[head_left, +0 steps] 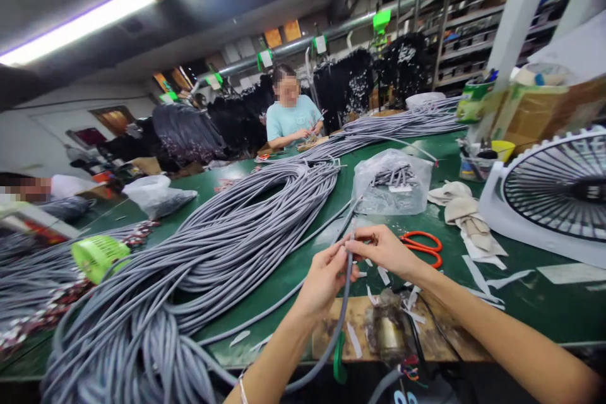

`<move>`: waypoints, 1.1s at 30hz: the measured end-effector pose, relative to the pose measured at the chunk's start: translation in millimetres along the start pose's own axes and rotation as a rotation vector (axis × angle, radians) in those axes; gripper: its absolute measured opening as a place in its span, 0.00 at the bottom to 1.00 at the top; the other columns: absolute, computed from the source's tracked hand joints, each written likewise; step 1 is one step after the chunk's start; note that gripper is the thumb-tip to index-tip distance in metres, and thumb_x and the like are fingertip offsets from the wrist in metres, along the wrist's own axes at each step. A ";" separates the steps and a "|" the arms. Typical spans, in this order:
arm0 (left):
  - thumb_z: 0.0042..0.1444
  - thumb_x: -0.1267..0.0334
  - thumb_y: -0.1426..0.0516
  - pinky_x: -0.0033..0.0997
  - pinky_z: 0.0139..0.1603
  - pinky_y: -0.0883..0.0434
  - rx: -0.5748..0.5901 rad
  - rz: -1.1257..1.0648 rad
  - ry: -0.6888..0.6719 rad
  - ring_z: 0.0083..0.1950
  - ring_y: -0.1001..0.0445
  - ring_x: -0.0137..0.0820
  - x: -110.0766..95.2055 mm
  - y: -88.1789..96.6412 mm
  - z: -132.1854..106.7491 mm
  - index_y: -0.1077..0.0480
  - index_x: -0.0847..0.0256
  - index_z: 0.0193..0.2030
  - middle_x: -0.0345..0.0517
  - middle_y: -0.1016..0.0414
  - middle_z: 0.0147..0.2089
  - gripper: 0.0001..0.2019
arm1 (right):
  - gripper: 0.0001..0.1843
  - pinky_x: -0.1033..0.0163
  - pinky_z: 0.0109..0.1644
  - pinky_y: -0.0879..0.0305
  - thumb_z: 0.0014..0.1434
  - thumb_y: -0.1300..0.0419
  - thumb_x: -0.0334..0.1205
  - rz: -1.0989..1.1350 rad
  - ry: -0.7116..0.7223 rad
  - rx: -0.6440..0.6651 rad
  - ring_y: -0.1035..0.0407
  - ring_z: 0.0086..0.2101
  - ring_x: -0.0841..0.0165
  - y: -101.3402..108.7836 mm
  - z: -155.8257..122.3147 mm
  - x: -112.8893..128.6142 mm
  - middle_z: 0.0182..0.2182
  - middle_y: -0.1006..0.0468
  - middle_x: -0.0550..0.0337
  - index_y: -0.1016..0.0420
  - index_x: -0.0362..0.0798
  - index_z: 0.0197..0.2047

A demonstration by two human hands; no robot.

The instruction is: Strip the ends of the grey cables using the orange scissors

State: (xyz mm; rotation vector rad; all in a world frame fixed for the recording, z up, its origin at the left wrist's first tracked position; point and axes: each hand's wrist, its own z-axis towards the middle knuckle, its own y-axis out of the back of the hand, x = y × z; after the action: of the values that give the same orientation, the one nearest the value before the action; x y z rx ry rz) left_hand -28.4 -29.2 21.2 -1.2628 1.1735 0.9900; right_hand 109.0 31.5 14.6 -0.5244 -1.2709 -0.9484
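Observation:
A grey cable (347,284) runs up between both hands near the middle of the head view. My left hand (326,274) is closed around it, thumb and fingers pressed on its upper part. Just above, my right hand (376,246) pinches the same cable near its end, where a lighter section stands up past the fingertips. What exactly lies under the fingers is hidden. To the left spreads a big coil of grey cables (246,233). Orange-handled scissors (423,247) lie right of my right hand. Beyond the hands sits a clear plastic bag (392,183) with short grey pieces in it.
A white fan (558,196) stands at the right, with crumpled cloth gloves (466,214) beside it. In front, a wooden board (331,334) carries a small metal device (391,328) and paper scraps. A green fan (99,257) is at left. A co-worker (293,113) sits across the table.

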 end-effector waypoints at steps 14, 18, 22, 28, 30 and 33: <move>0.57 0.62 0.48 0.24 0.24 0.45 -0.197 0.649 -0.383 0.23 0.42 0.24 16.9 -6.1 13.3 0.25 0.64 0.41 0.40 0.36 0.22 0.12 | 0.15 0.70 0.22 0.43 0.42 0.34 0.46 0.168 -0.127 -0.262 0.38 0.20 0.75 12.5 -1.2 1.1 0.18 0.31 0.63 0.28 0.42 0.25; 0.58 0.61 0.49 0.24 0.23 0.42 -0.179 0.569 -0.353 0.24 0.40 0.25 18.3 -5.8 14.0 0.25 0.65 0.39 0.42 0.34 0.23 0.13 | 0.17 0.70 0.21 0.46 0.48 0.38 0.51 0.043 -0.097 -0.307 0.41 0.19 0.75 6.4 -4.0 -0.5 0.19 0.32 0.63 0.28 0.43 0.27; 0.56 0.60 0.46 0.24 0.27 0.36 -0.318 0.470 -0.361 0.28 0.32 0.28 14.0 -2.1 14.0 0.25 0.64 0.42 0.44 0.27 0.27 0.13 | 0.19 0.69 0.22 0.46 0.53 0.42 0.50 -0.355 0.035 -0.452 0.43 0.20 0.75 8.5 -9.1 1.8 0.23 0.32 0.63 0.31 0.46 0.43; 0.54 0.60 0.45 0.28 0.41 0.29 -0.418 0.367 -0.369 0.40 0.25 0.35 10.1 0.1 12.6 0.26 0.65 0.42 0.49 0.23 0.39 0.13 | 0.15 0.68 0.30 0.44 0.62 0.52 0.42 -0.685 0.208 -0.308 0.35 0.24 0.72 -0.8 -17.8 -1.4 0.24 0.27 0.60 0.28 0.47 0.31; 0.55 0.61 0.45 0.28 0.42 0.29 -0.409 0.386 -0.389 0.41 0.25 0.35 10.9 -1.4 12.4 0.25 0.66 0.41 0.49 0.22 0.39 0.13 | 0.15 0.68 0.28 0.46 0.62 0.51 0.42 -0.702 0.193 -0.304 0.36 0.22 0.73 -4.8 -19.2 -3.2 0.21 0.27 0.61 0.28 0.47 0.30; 0.55 0.62 0.45 0.27 0.39 0.29 -0.378 0.421 -0.397 0.40 0.25 0.35 12.7 -3.6 12.2 0.25 0.66 0.42 0.48 0.22 0.36 0.13 | 0.16 0.68 0.27 0.49 0.61 0.50 0.43 -0.709 0.171 -0.306 0.40 0.20 0.74 -7.1 -19.6 -3.6 0.19 0.30 0.63 0.29 0.46 0.27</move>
State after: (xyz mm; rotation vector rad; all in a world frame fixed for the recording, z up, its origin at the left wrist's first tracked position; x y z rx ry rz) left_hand -21.7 -18.3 8.7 -1.0470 0.9802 1.7528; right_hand 114.1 13.4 5.0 -0.2063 -1.1736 -1.7605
